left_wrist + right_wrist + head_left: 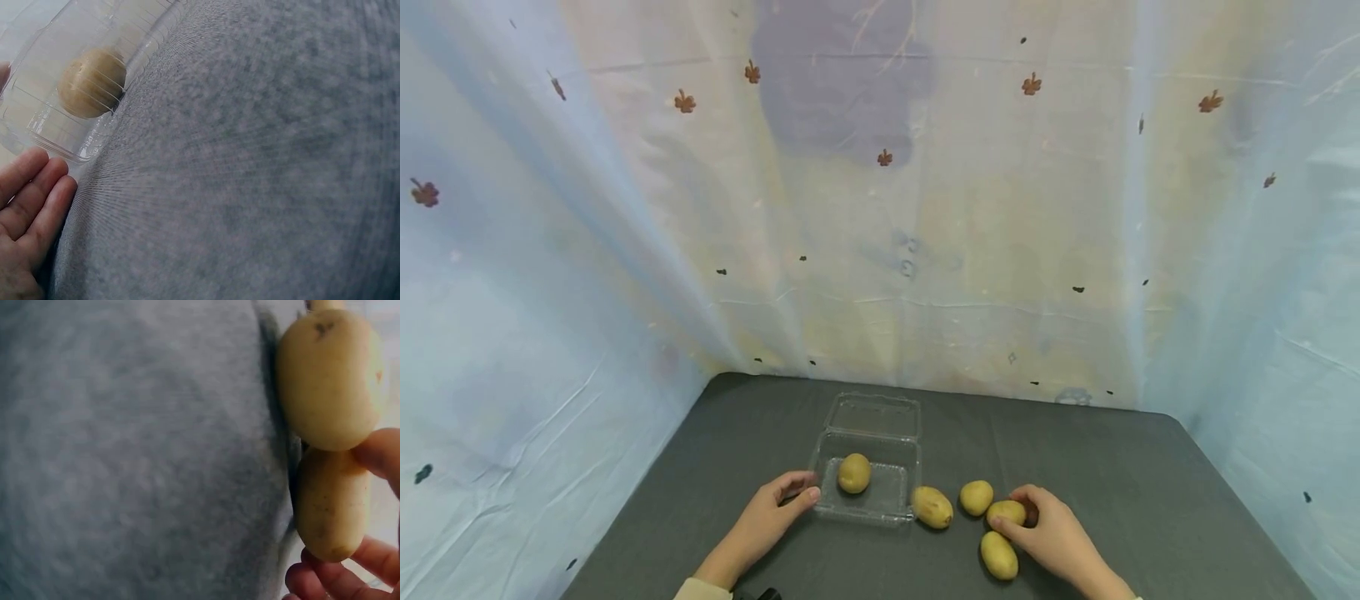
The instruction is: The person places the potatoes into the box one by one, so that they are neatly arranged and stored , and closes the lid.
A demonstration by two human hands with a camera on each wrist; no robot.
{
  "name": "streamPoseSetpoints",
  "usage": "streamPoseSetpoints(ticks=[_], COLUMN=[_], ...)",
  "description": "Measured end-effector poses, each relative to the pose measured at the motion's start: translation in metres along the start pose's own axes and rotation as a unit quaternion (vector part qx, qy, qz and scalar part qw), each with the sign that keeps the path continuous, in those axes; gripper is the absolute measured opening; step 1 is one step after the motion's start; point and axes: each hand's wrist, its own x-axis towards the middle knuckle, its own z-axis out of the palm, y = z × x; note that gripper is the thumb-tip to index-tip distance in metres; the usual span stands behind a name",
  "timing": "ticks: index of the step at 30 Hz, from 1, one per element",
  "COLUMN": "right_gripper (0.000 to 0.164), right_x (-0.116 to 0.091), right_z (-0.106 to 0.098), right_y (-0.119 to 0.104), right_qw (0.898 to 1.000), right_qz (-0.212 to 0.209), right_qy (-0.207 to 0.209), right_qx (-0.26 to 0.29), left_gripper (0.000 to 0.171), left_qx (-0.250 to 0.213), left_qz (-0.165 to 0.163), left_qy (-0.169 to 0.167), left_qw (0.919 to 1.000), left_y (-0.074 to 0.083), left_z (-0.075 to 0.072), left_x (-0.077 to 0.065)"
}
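Note:
A clear plastic clamshell box (887, 510) stands on the table, its lid (876, 417) folded back. Inside lies one potato (854, 473), also visible through the wall in the left wrist view. At the box's left side is my left hand (767, 517), thumb and fingertips right at the wall, fingers (47, 206) fairly straight. My right hand (1052, 533) holds a potato (1006, 512) between thumb and fingers. In the right wrist view this held potato (331, 506) is gripped at its ends, below another potato (331, 378) in that view.
Around the held potato lie a potato (977, 497) to its upper left and another potato (999, 556) nearer me. One more potato (932, 507) sits close against the box's right side. A patterned curtain (880, 208) hangs behind the dark grey table (1090, 450).

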Motion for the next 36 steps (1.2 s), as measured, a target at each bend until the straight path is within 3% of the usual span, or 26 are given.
streamPoseSetpoints(ticks=[9, 20, 29, 36], right_gripper=[0.054, 0.065, 0.058, 0.054], right_x=[0.000, 0.001, 0.004, 0.006], right_z=[0.001, 0.003, 0.000, -0.009], right_y=[-0.001, 0.000, -0.004, -0.013], right_qw=[0.999, 0.999, 0.997, 0.997], right_qz=[-0.004, 0.002, 0.007, -0.001], right_qy=[0.043, 0.042, 0.050, 0.067], right_qx=[-0.028, -0.032, -0.060, -0.040], left_gripper=[0.047, 0.047, 0.047, 0.046], left_qx=[0.004, 0.000, 0.011, 0.011], left_qz=[-0.002, 0.006, 0.009, 0.004], left_qy=[0.000, -0.006, 0.000, 0.001], left_qw=[1.0000, 1.0000, 0.9999, 0.9999], left_y=[-0.001, -0.002, -0.002, -0.001], left_z=[0.000, -0.001, 0.000, 0.000], left_x=[0.000, 0.000, 0.000, 0.001])
